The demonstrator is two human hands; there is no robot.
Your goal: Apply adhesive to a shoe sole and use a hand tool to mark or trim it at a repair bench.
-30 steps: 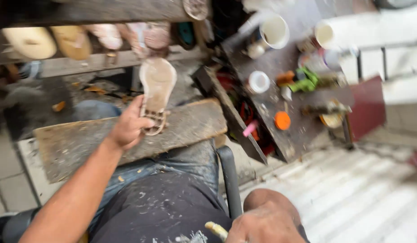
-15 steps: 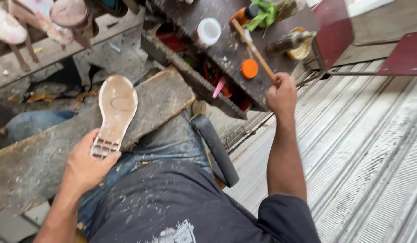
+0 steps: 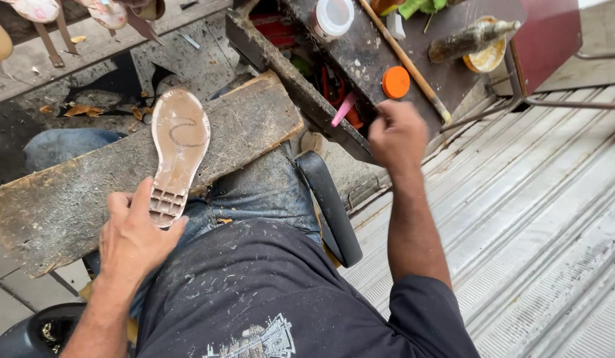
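Both hands are busy: my left hand [image 3: 132, 235] holds the shoe sole [image 3: 177, 154] over the plank edge [image 3: 88, 192], my right hand [image 3: 395, 132] is closed on the stick [image 3: 406, 61] at the table edge [image 3: 301, 86].

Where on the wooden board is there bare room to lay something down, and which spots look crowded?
The wooden board is bare right of the shoe sole, up to its far corner. Its near-left stretch is bare too. The dark worktable is crowded: white-lidded jar, orange cap, long stick.
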